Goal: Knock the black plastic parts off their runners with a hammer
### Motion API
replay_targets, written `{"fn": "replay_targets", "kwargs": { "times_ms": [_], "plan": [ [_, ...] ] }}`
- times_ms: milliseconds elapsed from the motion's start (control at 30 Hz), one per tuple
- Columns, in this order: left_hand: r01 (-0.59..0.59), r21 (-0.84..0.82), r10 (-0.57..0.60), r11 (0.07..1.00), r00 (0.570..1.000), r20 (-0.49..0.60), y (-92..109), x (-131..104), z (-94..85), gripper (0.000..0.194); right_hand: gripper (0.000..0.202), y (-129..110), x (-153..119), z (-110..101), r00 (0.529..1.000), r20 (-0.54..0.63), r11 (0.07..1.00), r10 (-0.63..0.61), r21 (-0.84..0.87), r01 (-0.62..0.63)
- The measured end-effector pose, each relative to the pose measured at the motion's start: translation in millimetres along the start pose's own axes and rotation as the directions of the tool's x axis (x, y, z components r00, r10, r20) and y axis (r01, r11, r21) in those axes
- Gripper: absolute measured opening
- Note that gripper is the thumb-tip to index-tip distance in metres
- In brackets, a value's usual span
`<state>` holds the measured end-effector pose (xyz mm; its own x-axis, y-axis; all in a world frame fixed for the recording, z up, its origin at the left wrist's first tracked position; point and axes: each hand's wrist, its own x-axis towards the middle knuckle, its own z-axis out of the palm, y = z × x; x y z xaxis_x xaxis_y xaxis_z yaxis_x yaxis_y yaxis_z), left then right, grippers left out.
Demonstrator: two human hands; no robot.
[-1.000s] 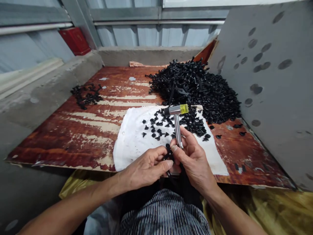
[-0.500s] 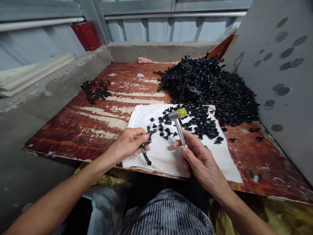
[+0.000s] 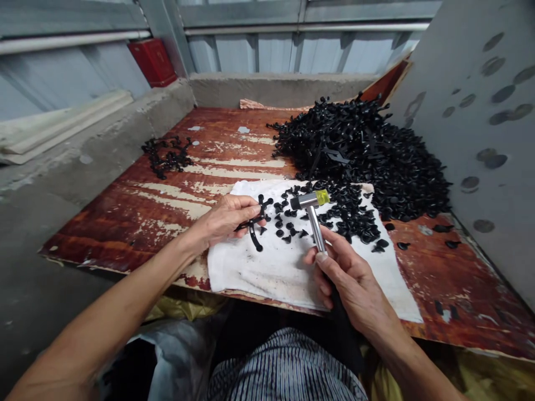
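Note:
Between the thumb and fingers of my left hand [image 3: 232,216] is a black branched plastic part [image 3: 256,236] with round ends, raised over the left side of a white cloth [image 3: 267,273]. My fingers hide its middle. A small mallet [image 3: 316,225] with a metal shaft, one yellow face and one dark face is gripped by its black handle in my right hand [image 3: 340,267]. Its head tilts up over the cloth. Small black disc-shaped pieces with stems [image 3: 351,217] are scattered on the cloth behind both hands.
A large heap of black plastic parts [image 3: 355,147] covers the back right of the worn reddish board [image 3: 104,223]. A smaller cluster of black parts [image 3: 167,156] lies at the left. A grey spotted panel [image 3: 480,139] stands on the right; a low concrete ledge [image 3: 267,89] runs behind.
My left hand has lifted slightly, away from me, and the black part has turned in its fingers. The mallet has shifted slightly right in view, still in my right hand.

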<state>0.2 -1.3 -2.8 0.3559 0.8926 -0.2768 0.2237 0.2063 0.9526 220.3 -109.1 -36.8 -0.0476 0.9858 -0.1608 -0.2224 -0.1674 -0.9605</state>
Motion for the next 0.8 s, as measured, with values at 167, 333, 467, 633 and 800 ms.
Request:
{"fn": "replay_targets", "kwargs": {
  "times_ms": [167,333,467,633,800],
  "plan": [
    [0.085,0.013,-0.085,0.996,0.996,0.02,0.3,11.0,-3.6,0.026,0.051,-0.1,1.1,-0.7,1.0,0.004,1.0,-0.004,0.006,0.004],
    [0.062,0.024,-0.063,0.998,0.997,0.04,-4.5,9.9,-7.1,0.031,0.047,1.4,1.7,-2.4,0.999,0.032,1.0,-0.004,0.005,0.004],
    [0.057,0.056,-0.061,0.997,0.996,0.058,-4.3,10.4,-6.9,0.033,0.049,0.8,1.4,-2.4,1.0,0.029,1.0,-0.001,0.009,0.0],
    [0.075,0.097,-0.084,0.992,0.992,0.098,-2.4,11.7,-4.9,0.031,0.048,0.4,1.5,-3.3,0.999,0.031,1.0,0.007,0.015,-0.007],
    [0.107,0.137,-0.128,0.985,0.979,0.161,-1.5,7.7,-7.6,0.033,0.047,1.8,0.4,-5.6,0.999,0.046,1.0,0.006,0.03,-0.007]
  ]
}}
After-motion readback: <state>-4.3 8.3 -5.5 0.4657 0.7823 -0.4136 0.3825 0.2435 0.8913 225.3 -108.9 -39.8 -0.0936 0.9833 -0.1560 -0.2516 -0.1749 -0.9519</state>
